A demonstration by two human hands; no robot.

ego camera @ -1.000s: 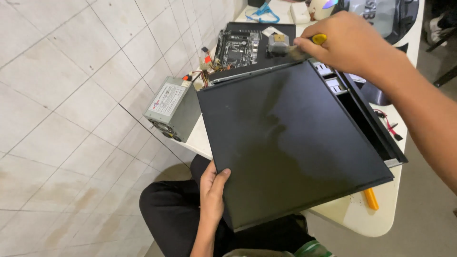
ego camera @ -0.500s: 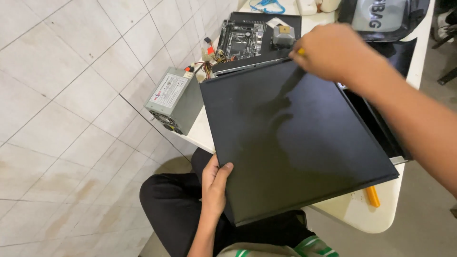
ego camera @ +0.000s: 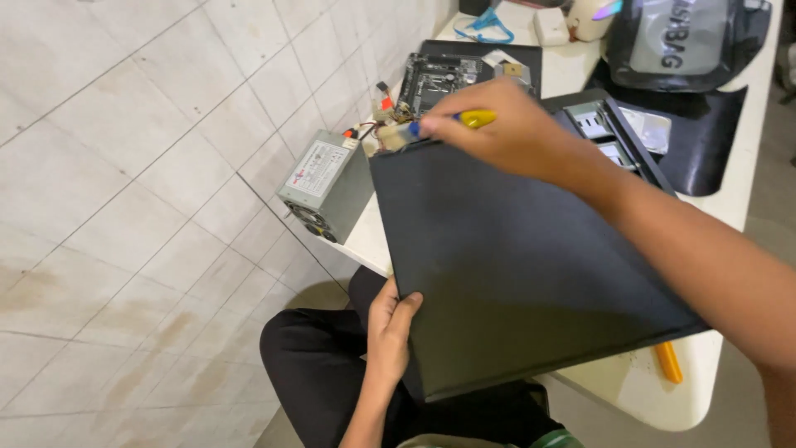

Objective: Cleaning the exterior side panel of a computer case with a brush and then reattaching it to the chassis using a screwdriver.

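The person sits at a white table (ego camera: pixel 638 390) and holds a big black panel (ego camera: pixel 531 265) that lies over the table edge and partly over the lap. The left hand (ego camera: pixel 390 328) grips the panel at its near left edge, the thumb on top and the fingers under it. The right hand (ego camera: pixel 506 129) is at the far edge, closed around a screwdriver (ego camera: pixel 477 119) with a yellow handle; its tip is hidden from me.

The panel looks like thin painted sheet metal, flat and stiff, with a matt, smooth face and sharp straight edges. I judge it rather light, but wide, so it may swing or slip if held with one hand only. The edges are the good place to take it, one hand on each side, because the smooth face gives no grip.

Behind it lies the open black case (ego camera: pixel 613 137) with metal trays inside. A grey power supply (ego camera: pixel 327 187), a boxy thing with a fan grill, stands at the table's left edge, its coloured wires going to a motherboard (ego camera: pixel 439 79). An orange tool (ego camera: pixel 668 362) lies near the panel's near right corner.
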